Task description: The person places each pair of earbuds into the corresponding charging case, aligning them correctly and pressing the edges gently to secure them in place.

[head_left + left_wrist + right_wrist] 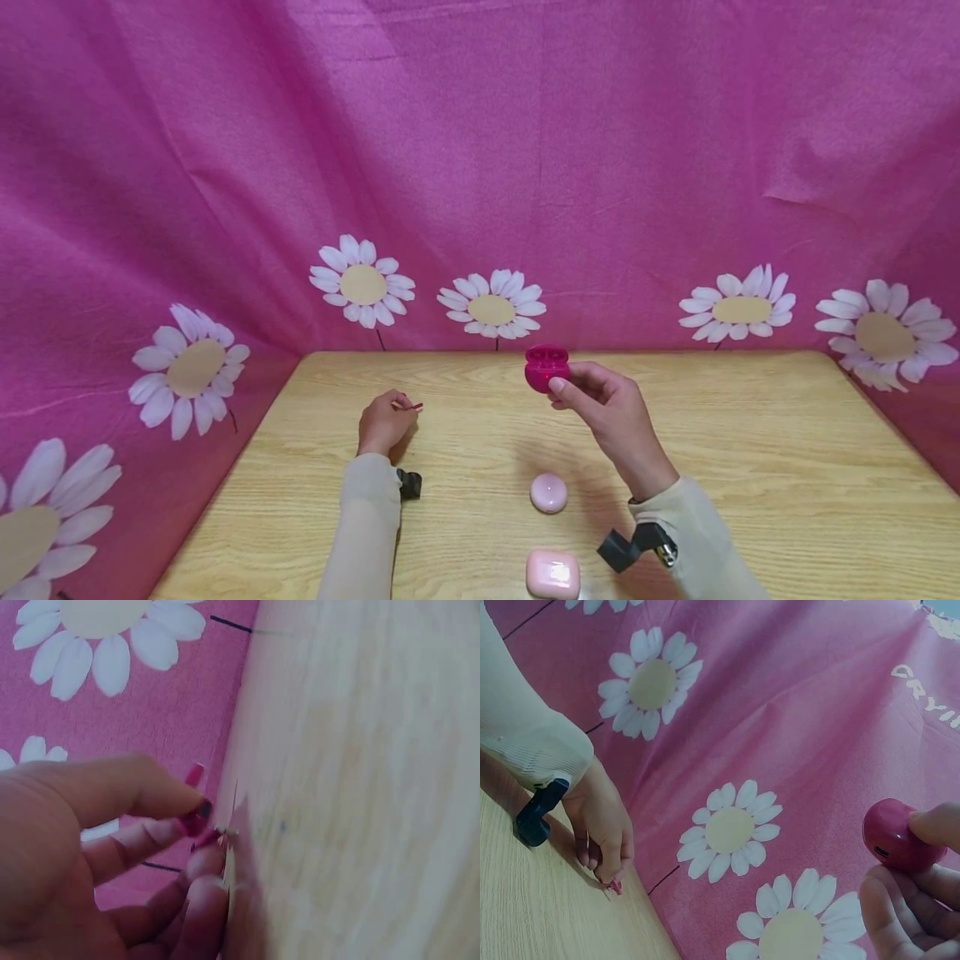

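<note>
My right hand [617, 421] holds a glossy red earbud case [546, 377] up over the table, its lid raised. The right wrist view shows the case's rounded outside and a small charging port, with thumb and fingers around it. Low at the table's left side, my left hand [384, 423] pinches a red earbud [195, 817] between thumb and forefinger. Just beyond it in the left wrist view is another small red piece [205, 840] near the fingertips, probably a second earbud; blur hides its details.
A round pale pink case [548, 493] lies on the wooden table [465, 517], nearer than the red case. Closer still is a pink rounded-rectangular case [553, 573]. A magenta cloth [615, 167] with daisies hangs behind and at both sides.
</note>
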Demonstrator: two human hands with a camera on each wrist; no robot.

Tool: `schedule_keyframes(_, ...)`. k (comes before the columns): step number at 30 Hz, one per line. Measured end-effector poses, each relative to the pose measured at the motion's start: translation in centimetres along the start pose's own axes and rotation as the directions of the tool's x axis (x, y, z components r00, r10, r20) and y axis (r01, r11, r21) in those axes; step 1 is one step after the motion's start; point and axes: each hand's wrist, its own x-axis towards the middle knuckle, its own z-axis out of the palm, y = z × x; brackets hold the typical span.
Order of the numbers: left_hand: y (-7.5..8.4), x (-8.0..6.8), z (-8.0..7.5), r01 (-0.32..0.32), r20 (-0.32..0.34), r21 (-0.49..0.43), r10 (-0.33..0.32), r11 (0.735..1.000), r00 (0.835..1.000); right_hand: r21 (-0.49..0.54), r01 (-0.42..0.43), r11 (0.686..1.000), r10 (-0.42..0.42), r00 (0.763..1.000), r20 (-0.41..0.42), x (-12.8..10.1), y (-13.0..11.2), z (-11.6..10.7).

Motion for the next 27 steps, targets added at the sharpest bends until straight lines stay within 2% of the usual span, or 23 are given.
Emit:
schedule_keyframes(7,0.7,0.0,-0.4,0.018,0.017,-0.111,-0.017,0.994,1.0,0.011,0.01,1.0,-0.01,1.0,0.011,-0.1,0.1,0.0)
schedule_keyframes(10,1.8,-0.3,-0.8,-0.022,0.027,-0.153,0.026,0.988,0.999,0.014,0.013,1.0,-0.013,1.0,0.016,-0.1,0.1,0.0)
schedule_keyframes(12,2.6,-0.6,-1.2,-0.072,0.023,-0.167,0.077,0.983,0.997,0.015,0.017,1.0,-0.017,1.0,0.017,-0.1,0.1,0.0)
schedule_keyframes(18,4.9,-1.4,-2.4,-0.201,0.023,-0.237,0.212,0.95,0.977,0.016,0.02,1.0,-0.021,1.0,0.022,-0.1,0.1,0.0)
schedule_keyframes(22,6.2,-1.9,-2.9,-0.233,0.051,-0.31,0.261,0.922,0.964,0.015,0.026,1.0,-0.027,0.999,0.025,-0.1,0.1,0.0)
schedule_keyframes(27,7.8,-2.8,-3.5,-0.234,0.072,-0.368,0.279,0.9,0.958,0.02,0.032,0.999,-0.032,0.999,0.027,0.0,0.2,0.1)
